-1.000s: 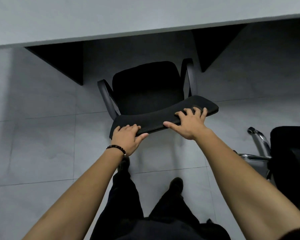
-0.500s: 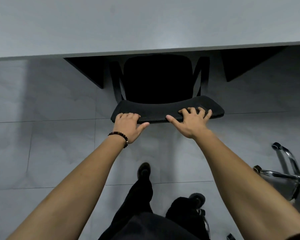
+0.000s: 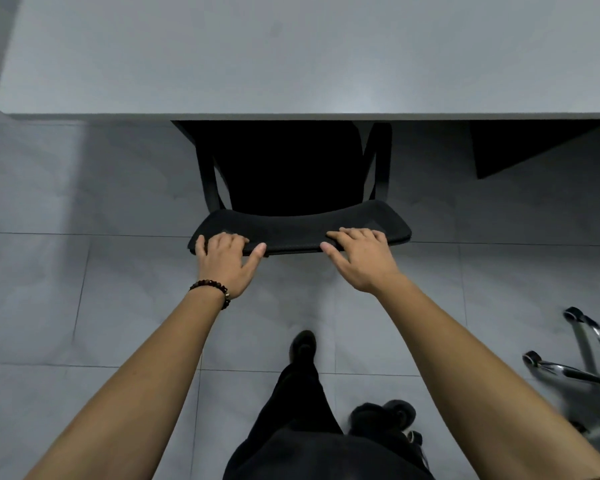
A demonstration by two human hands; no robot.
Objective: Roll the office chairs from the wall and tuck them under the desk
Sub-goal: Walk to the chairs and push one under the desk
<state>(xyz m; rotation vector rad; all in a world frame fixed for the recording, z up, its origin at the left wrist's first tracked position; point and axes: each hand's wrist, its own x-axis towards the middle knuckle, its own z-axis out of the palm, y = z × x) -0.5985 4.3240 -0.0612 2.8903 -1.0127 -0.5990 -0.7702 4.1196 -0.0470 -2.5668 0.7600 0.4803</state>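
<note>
A black office chair (image 3: 291, 230) stands in front of me, its seat and armrests partly beneath the grey desk (image 3: 291, 57). Only the top edge of its backrest and the rear of the seat show fully. My left hand (image 3: 227, 261), with a bead bracelet on the wrist, grips the left end of the backrest top. My right hand (image 3: 361, 258) lies over the right end of the same edge, fingers curled on top and thumb below.
The chrome wheeled base of a second chair (image 3: 582, 368) stands at the right edge. Dark desk panels (image 3: 513, 150) hang under the desktop right of the chair. Grey floor tiles (image 3: 84, 289) spread to the left. My legs and shoes are below.
The chair has rolled forward and straightened, so its seat has gone further under the desk. Both hands stayed on the backrest. The second chair has slid toward the right edge of view.
</note>
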